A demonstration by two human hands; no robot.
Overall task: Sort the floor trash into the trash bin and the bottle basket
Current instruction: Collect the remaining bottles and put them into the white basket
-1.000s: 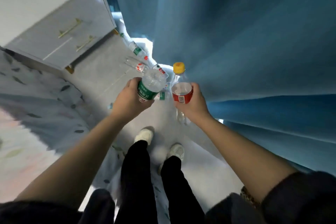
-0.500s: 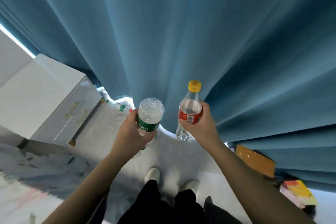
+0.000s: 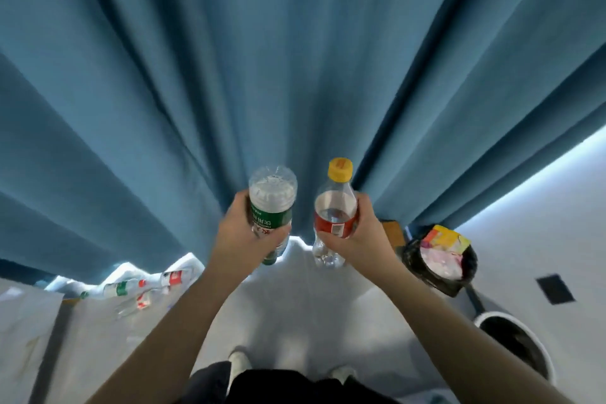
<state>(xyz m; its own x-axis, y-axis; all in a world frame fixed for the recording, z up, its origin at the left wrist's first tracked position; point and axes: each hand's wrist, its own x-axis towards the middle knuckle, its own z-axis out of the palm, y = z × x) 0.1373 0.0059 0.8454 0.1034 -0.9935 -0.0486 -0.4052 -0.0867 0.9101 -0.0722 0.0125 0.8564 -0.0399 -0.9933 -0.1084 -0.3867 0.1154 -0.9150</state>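
My left hand grips a clear green-label bottle, held bottom-up in front of me. My right hand grips a clear red-label bottle with a yellow cap, upright. Both are raised at chest height before the blue curtain. A black-lined trash bin with colourful wrappers inside stands at the right by the curtain. A white round basket with a dark inside stands at the lower right. Several more bottles lie on the floor at the left under the curtain's hem.
A blue curtain fills the upper view. A white cabinet is at the lower left. A white wall with a dark socket is at the right. My feet stand on pale floor at the bottom middle.
My view has swung to the right: the cabinet and floor bottles slid to the left, and the trash bin and white basket came into view. Both hands keep their bottles.
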